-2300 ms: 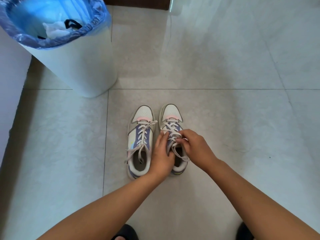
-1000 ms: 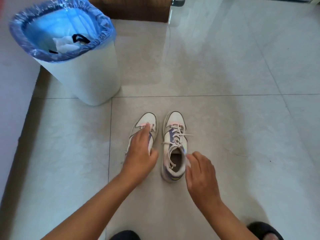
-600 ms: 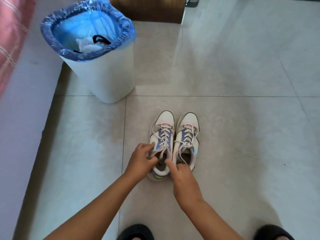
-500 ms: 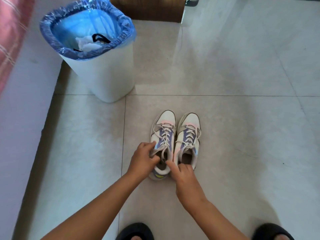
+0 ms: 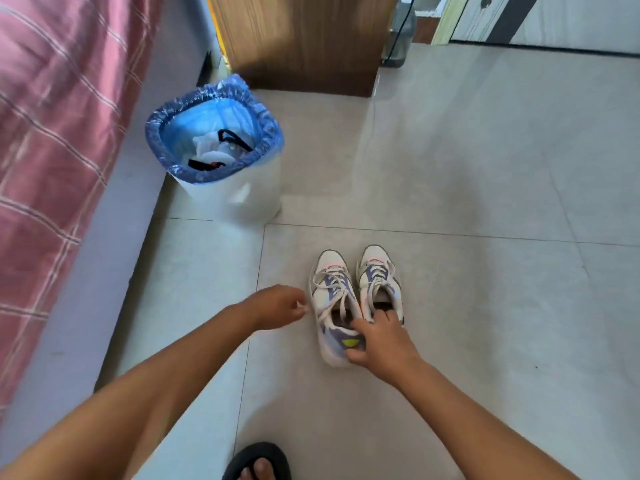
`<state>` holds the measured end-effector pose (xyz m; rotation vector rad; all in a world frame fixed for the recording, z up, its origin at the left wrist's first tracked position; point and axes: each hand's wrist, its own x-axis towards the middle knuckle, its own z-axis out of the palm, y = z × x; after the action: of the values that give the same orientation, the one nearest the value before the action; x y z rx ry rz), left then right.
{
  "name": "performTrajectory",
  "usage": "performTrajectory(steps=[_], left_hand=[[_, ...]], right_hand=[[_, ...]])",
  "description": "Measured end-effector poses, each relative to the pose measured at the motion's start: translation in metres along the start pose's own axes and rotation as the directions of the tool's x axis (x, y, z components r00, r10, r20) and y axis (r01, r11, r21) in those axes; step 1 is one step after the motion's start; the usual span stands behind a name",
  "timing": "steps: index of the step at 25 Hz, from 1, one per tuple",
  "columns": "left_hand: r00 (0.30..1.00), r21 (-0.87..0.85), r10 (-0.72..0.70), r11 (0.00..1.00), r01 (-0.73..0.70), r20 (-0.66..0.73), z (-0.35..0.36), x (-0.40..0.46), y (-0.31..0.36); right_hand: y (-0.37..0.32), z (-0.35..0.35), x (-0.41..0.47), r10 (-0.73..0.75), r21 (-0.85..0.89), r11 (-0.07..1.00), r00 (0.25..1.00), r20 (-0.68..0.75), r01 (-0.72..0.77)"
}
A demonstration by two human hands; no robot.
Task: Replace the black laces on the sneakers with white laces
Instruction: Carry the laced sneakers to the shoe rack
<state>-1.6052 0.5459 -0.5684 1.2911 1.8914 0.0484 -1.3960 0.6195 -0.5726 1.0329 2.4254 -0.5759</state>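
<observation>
Two white and purple sneakers with white laces stand side by side on the tiled floor, the left sneaker (image 5: 331, 299) and the right sneaker (image 5: 377, 277). My right hand (image 5: 379, 342) grips the pair at the heels, fingers hooked into the openings and thumb on the left sneaker's heel. My left hand (image 5: 277, 304) hovers just left of the left sneaker, fingers loosely curled, holding nothing. Black laces (image 5: 230, 140) lie in the bin among white scraps.
A white bin with a blue liner (image 5: 214, 147) stands on the floor at the upper left. A bed with a pink checked cover (image 5: 59, 133) runs along the left. A wooden cabinet (image 5: 298, 39) stands behind the bin. My sandalled foot (image 5: 258, 462) shows at the bottom.
My left hand has let go of the left sneaker's lace and pulled away to the left. My right hand has closed on the heels of both sneakers. The camera has risen and tilted up.
</observation>
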Motion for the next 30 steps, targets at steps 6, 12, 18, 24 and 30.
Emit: performTrajectory(steps=[6, 12, 18, 24, 30], left_hand=[[0.962, 0.009, -0.227, 0.973, 0.231, -0.149, -0.128, -0.127, 0.094], [0.864, -0.233, -0.441, 0.891, 0.389, -0.244, -0.239, -0.343, 0.203], [0.686, -0.361, -0.627, 0.777, 0.516, -0.369, -0.278, -0.55, 0.331], [0.356, -0.779, -0.9, 0.406, 0.478, -0.251, -0.187, -0.658, 0.484], [-0.199, -0.953, -0.975, 0.032, 0.3, -0.096, -0.077, -0.795, 0.545]], right_hand=[[-0.014, -0.194, -0.079, -0.147, 0.172, 0.98, 0.936, 0.319, 0.096], [-0.047, -0.358, -0.208, -0.224, 0.064, 0.974, 0.892, 0.393, 0.217], [-0.095, -0.476, -0.336, -0.492, -0.111, 0.827, 0.805, 0.333, 0.551], [-0.126, -0.527, -0.435, -0.735, -0.095, 0.586, 0.578, 0.355, 0.805], [-0.194, -0.464, -0.551, -0.788, -0.1, 0.3, 0.305, 0.535, 0.949]])
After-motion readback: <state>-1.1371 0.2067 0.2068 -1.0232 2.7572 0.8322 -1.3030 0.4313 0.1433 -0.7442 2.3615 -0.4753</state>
